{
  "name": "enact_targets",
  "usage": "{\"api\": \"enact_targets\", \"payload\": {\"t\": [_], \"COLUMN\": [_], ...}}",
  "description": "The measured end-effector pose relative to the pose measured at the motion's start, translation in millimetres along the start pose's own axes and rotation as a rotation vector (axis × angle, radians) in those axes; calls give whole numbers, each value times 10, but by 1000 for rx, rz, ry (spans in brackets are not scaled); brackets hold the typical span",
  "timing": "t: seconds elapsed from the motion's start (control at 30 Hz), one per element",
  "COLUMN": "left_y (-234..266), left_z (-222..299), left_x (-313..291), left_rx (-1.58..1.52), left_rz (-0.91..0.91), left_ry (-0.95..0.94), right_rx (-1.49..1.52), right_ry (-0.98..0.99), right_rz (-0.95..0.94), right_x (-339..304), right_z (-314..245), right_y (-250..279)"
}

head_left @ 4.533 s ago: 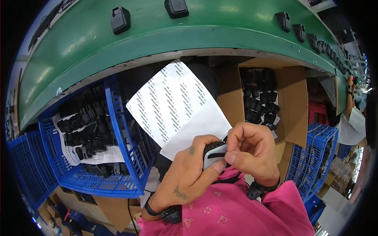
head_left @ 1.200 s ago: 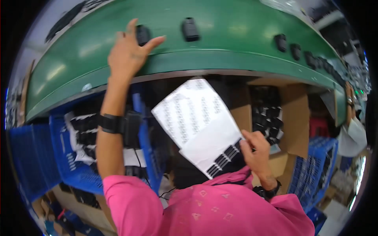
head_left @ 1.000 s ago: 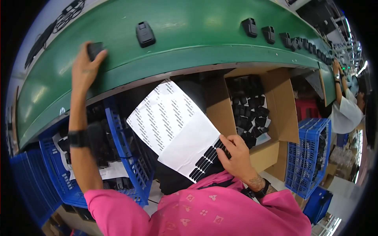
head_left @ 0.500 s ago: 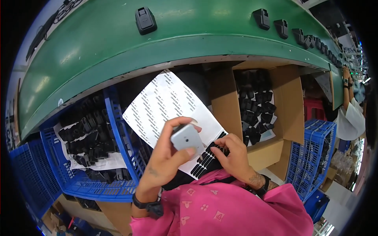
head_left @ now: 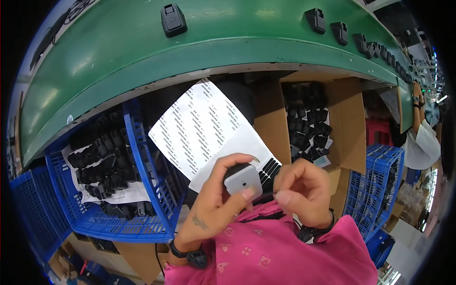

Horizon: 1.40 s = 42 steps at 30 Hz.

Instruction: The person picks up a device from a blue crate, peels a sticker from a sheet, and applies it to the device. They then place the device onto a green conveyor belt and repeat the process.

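My left hand (head_left: 213, 204) grips a small rounded device (head_left: 242, 181) with a light grey face and a dark body, its thumb pressing the lower edge of the face. To its right, my right hand (head_left: 306, 192) is closed in a pinch. A dark tip shows by its thumb, but what the fingers hold is too small to make out. Behind both hands a white printed backing sheet (head_left: 192, 126) lies tilted over my lap. Black adhesive strips (head_left: 270, 168) sit in a row at its near right corner, partly hidden by my hands.
A green bench (head_left: 247, 23) runs across the far side, with a black cradle-shaped part (head_left: 173, 21) and a row of similar parts (head_left: 340, 33) at right. A blue crate (head_left: 164, 218) of black parts stands left, a cardboard box (head_left: 349, 123) of them right. Another person's arm (head_left: 418, 109) shows far right.
My right hand has lifted off the black strips and moved right and nearer, fingers pinched. My left hand has brought the grey-faced device right and slightly nearer.
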<state>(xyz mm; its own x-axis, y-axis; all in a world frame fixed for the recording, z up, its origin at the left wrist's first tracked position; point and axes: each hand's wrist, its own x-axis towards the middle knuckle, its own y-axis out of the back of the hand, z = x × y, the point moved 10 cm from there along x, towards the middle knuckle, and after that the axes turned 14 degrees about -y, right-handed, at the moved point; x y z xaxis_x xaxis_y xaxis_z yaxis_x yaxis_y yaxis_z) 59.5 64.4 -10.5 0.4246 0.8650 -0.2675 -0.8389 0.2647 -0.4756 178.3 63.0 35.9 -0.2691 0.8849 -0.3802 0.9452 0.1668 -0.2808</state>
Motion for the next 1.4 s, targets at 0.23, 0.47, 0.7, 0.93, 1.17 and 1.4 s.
{"api": "enact_targets", "payload": {"t": [0.23,0.47,0.7,0.93,1.17,1.4], "left_y": [-65,-40,8,27,32,128], "left_z": [66,61,45,15,54,-20], "left_x": [-55,-40,-24,-17,-22,37], "left_rx": [45,112,154,176,193,-80], "left_rz": [-15,-24,2,5,20,126], "left_ry": [-55,-70,-113,-104,-89,-135], "right_rx": [156,125,112,85,63,-185], "right_ry": [-130,-158,-107,-90,-90,-244], "right_rz": [174,243,175,216,268,230], "right_x": [152,174,188,216,250,239], "right_z": [15,67,116,169,182,478], "right_y": [-95,-58,-54,-27,-11,169]}}
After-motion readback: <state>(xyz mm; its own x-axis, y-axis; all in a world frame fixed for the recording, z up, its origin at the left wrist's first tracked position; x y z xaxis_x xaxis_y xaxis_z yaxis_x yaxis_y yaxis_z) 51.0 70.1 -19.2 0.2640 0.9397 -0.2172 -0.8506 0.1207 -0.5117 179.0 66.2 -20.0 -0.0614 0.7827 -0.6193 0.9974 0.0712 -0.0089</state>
